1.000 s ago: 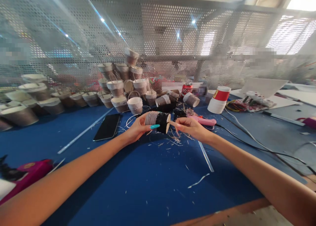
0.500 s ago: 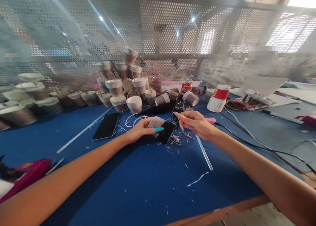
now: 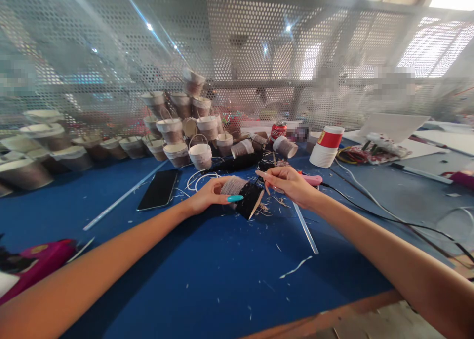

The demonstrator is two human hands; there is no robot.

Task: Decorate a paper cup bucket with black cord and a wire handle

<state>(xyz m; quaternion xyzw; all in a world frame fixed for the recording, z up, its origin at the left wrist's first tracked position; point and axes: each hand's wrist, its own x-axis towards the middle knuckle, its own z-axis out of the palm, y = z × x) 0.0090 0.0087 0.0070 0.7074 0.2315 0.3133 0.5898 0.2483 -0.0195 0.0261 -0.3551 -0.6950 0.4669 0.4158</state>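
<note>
My left hand [image 3: 207, 196] is closed around a small cup [image 3: 233, 186] lying on its side, wrapped in grey twine at one end and black yarn [image 3: 247, 200] at the other. The cup's pale rim faces right and down. At the black end, my right hand [image 3: 287, 185] has its fingertips pinched on a strand of the black yarn, partly hidden by the fingers. Just behind the cup lies a dark bundle of black yarn [image 3: 237, 164]. A pink-handled tool [image 3: 313, 180] with a cord rests beyond my right hand.
Small twine-wrapped buckets [image 3: 200, 156] are stacked at the back left. A phone [image 3: 158, 190], a magenta glue gun [image 3: 44, 262] and clear glue sticks [image 3: 305, 228] lie on the blue table [image 3: 207, 289]. A soda can [image 3: 279, 130] and stacked paper cups [image 3: 328, 147] stand behind.
The cup has turned in my left hand, so its pale rim now shows. My right fingertips have shifted slightly left, over the black-wrapped end.
</note>
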